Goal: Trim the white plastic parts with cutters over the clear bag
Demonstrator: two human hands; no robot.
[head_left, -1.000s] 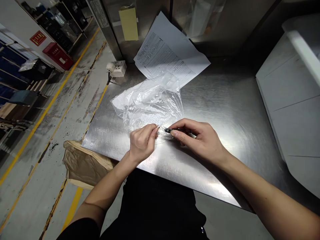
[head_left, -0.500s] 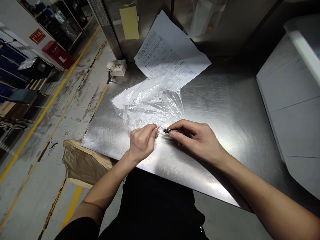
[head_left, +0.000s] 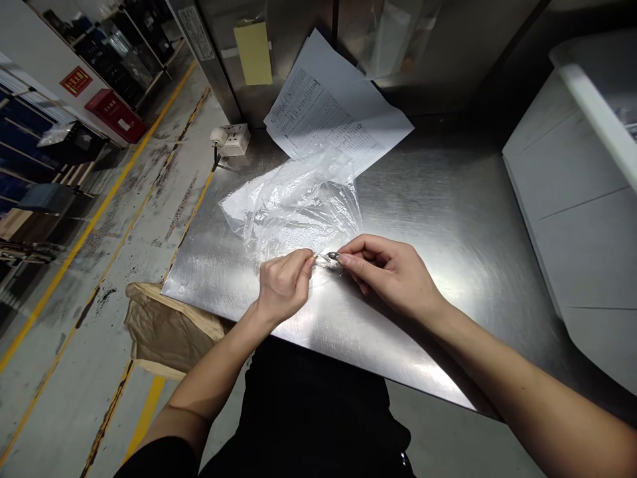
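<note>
My left hand (head_left: 286, 282) is closed in a pinch at the near side of a crumpled clear plastic bag (head_left: 308, 206). A thin pale strand shows at its fingertips; what it grips is mostly hidden. Facing it, my right hand (head_left: 398, 275) holds a small dark part (head_left: 332, 255) between thumb and fingertips. The part sits close to the left fingertips, and the strand seems to run toward it. Both hands are just above the steel table (head_left: 428, 199), and the bag lies flat beyond them.
Printed sheets (head_left: 343, 99) lie behind the bag, against the metal wall. A white power socket (head_left: 233, 141) sits at the table's back left corner. To the right stands a large pale bin (head_left: 587, 199). An open brown bag (head_left: 169, 332) hangs below the left edge.
My right fingers have shifted slightly on the dark part, which shows less of its length and looks turned. The left hand keeps its pinch. The view has tilted a little.
</note>
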